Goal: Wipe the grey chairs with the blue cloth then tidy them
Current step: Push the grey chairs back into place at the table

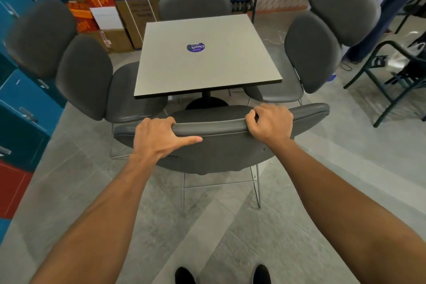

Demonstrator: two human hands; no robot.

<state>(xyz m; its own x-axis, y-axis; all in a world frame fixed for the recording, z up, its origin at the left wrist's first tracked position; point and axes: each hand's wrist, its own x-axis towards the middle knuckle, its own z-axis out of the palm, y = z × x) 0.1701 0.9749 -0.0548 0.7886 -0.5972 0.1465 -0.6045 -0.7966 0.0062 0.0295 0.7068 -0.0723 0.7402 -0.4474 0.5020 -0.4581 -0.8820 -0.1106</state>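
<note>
The nearest grey chair [221, 145] stands in front of me with its back toward me, facing the square table [207, 62]. My left hand [159, 138] grips the top edge of its backrest on the left, thumb lying along the back. My right hand [269, 122] grips the same edge on the right, fingers curled over it. Three more grey chairs stand at the table: one on the left [83, 76], one at the far side [193, 2], one on the right [313, 53]. No blue cloth is in view.
Blue lockers [20, 90] line the left wall. Cardboard boxes [124, 11] are stacked behind the left chair. A black metal-framed chair [396, 80] stands at the right. A person's legs [378, 21] show at the far right. My shoes [184, 275] are on the tiled floor.
</note>
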